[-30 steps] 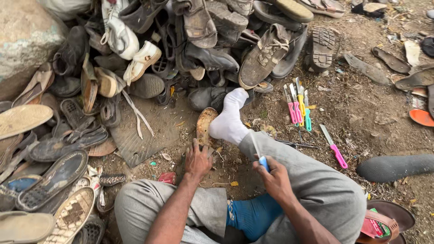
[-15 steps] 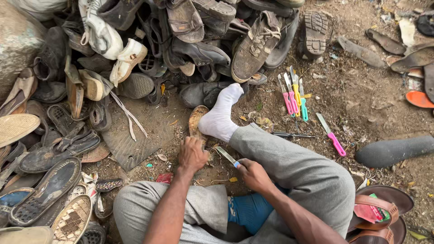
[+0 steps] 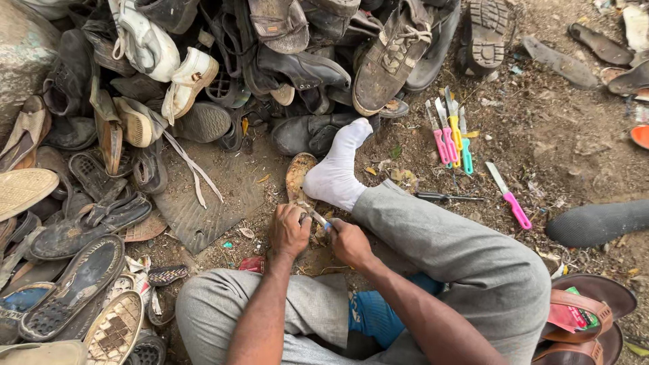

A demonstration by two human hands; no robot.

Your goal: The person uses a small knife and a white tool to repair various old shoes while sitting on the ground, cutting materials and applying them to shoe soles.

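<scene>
I sit on the dirt ground with grey trousers and a white sock (image 3: 334, 172) on my outstretched foot. Under that foot lies a worn tan shoe sole (image 3: 299, 177). My left hand (image 3: 289, 230) presses on the near end of the sole, fingers curled over it. My right hand (image 3: 351, 242) grips a small knife (image 3: 318, 218) with a blue handle, its blade pointing left against the sole beside my left hand.
A big heap of old shoes and sandals (image 3: 223, 74) fills the top and left. Several pink, yellow and green knives (image 3: 451, 135) lie on the dirt at right, one pink knife (image 3: 510, 196) apart. A black rubber mat (image 3: 203, 196) lies left; brown sandals (image 3: 585, 318) at bottom right.
My right hand has brought the knife down and left, from above my knee to the sole. Both hands now meet at the sole's near end.
</scene>
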